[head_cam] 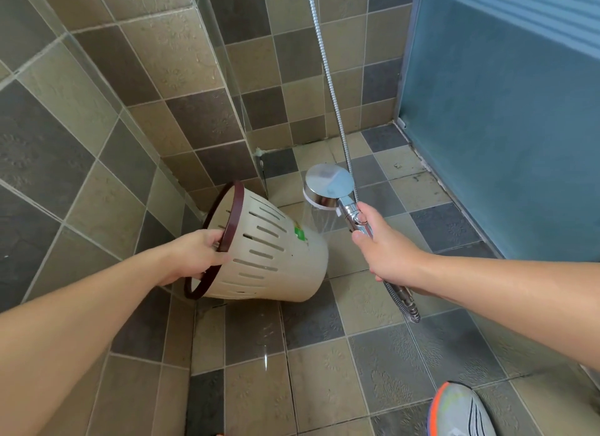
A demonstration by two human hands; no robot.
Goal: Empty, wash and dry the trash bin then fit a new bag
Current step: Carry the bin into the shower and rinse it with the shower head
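Brown and grey tiles cover the floor and the walls of this shower corner, and a frosted blue door closes its right side.

The left hand grips the trash bin at its dark brown rim: the thumb lies over the outside of the rim and the fingers are curled to the inside. The bin is cream plastic with rows of slots and a small green sticker on its side. It is held above the floor, tipped on its side, with the opening toward the left wall and the closed bottom pointing to the right.

The right hand is clamped around the chrome handle of the shower head, with the thumb along the handle. The round head is turned downward, and water falls from it just beside the bottom end of the bin. A metal hose runs up the wall behind, and its other end leaves the handle under the hand.

One grey shoe with an orange edge stands on the floor at the lower right.
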